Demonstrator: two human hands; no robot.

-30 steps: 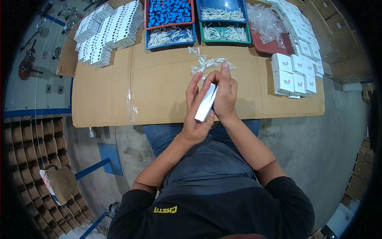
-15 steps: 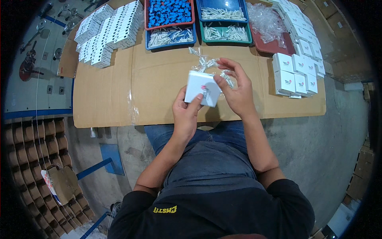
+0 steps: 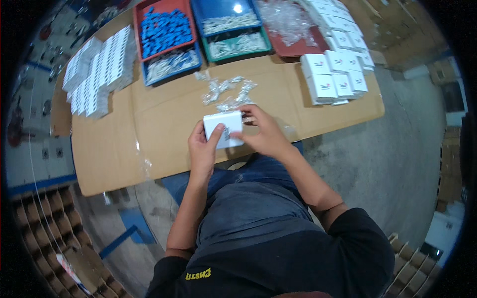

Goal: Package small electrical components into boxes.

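A small white square box (image 3: 223,128) is held over the near edge of the cardboard-covered table (image 3: 149,124). My left hand (image 3: 201,150) grips its left and lower side, thumb on the top face. My right hand (image 3: 266,133) holds its right side, fingers curled at the box's upper right corner. Just beyond the box lies a loose heap of small clear plastic bags (image 3: 226,92).
At the back stand a red tray of blue parts (image 3: 164,30), blue and green trays of white parts (image 3: 233,32) and a red tray of clear bags (image 3: 293,22). Folded white boxes (image 3: 97,69) are stacked at left, closed white boxes (image 3: 338,69) at right.
The box, held upright on edge between both hands a second ago, has been turned flat so its broad face points up, and both hands have come slightly lower toward the table edge.
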